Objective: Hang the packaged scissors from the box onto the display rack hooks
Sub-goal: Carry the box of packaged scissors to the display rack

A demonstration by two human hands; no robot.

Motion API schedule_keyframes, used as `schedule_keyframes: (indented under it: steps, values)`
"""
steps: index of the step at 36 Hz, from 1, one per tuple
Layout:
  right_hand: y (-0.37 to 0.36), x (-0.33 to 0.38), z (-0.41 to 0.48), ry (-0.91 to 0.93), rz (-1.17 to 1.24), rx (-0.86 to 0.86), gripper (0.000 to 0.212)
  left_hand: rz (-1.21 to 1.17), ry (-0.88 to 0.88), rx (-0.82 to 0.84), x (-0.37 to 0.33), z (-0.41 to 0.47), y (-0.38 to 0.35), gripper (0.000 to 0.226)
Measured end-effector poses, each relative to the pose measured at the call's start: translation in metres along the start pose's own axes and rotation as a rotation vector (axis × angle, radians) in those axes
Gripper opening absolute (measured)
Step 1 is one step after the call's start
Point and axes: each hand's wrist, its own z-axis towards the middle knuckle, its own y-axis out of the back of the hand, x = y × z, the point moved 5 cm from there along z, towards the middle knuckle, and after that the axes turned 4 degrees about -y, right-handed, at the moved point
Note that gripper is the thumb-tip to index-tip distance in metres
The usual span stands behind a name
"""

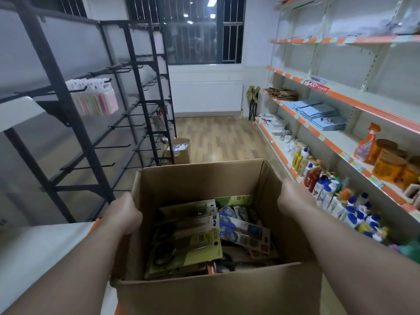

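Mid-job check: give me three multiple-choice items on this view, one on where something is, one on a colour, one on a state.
1. Where is the black display rack?
A. To the person's left
B. To the person's right
C. Inside the box

2. What colour are the edge strips of the shelves on the right?
A. Green
B. Orange
C. Black

3. What is the state of the cardboard box?
A. Taped shut
B. Open and empty
C. Open, with packaged scissors inside

Answers: 1 A, the rack's hooks run along the left wall. 2 B, orange strips line each shelf front. 3 C, the left hand and right hand grip its sides while packages lie in view inside.
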Motion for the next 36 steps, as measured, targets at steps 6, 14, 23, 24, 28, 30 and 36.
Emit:
schedule_keyframes:
  steps: [6,14,23,24,28,30,36]
  values:
    - [0.002,0.014,0.045,0.011,-0.036,0.032,0.041,0.030,0.057,-0.004,-0.018,0.037,0.003,0.030]
    - [0.004,0.027,0.100,0.053,-0.021,0.035,0.046,0.018,0.080,-0.041,-0.046,0.074,0.002,0.034]
    - [0.003,0.037,0.146,0.058,-0.016,0.020,0.046,0.002,0.100,-0.075,-0.063,0.113,-0.004,0.036]
    - [0.002,0.039,0.151,0.056,-0.014,0.021,0.046,-0.001,0.097,-0.078,-0.064,0.118,-0.005,0.035]
    - [-0.004,0.047,0.170,0.053,-0.033,0.033,0.049,0.033,0.110,-0.053,-0.068,0.142,-0.008,0.030]
    - [-0.007,0.051,0.179,0.046,-0.028,0.047,0.048,0.041,0.108,-0.044,-0.070,0.157,-0.010,0.029]
    - [-0.020,0.069,0.212,0.016,-0.011,0.061,0.050,0.022,0.066,-0.014,-0.071,0.215,-0.017,0.029]
